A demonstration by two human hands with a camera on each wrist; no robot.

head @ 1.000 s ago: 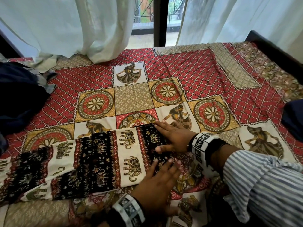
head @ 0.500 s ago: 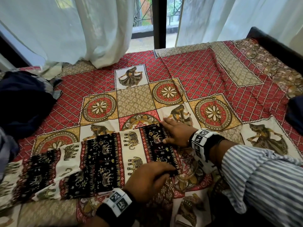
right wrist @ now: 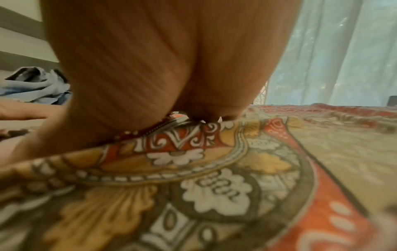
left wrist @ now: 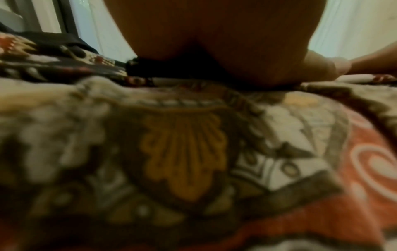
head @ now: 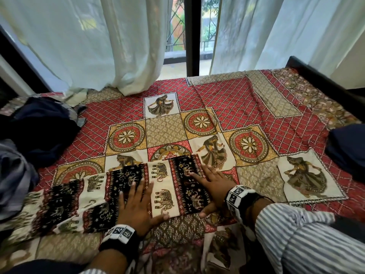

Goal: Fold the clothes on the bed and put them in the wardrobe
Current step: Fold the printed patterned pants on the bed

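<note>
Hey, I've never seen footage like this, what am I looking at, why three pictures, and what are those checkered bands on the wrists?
No machine here: a person is folding laundry wearing three cameras. The wide picture comes from a head camera looking down at a bed. The two blurry close-ups come from cameras strapped to the wrists, on the black-and-white marker wristbands; there you mostly see the underside of each hand and the bedsheet.

On the patterned red bedsheet lies a long elephant-print garment, black and cream. The left hand and right hand both rest flat on it with straight fingers, pressing rather than gripping. A dark navy clothes pile sits at the left, another dark item at the right edge. White curtains hang behind.
</note>
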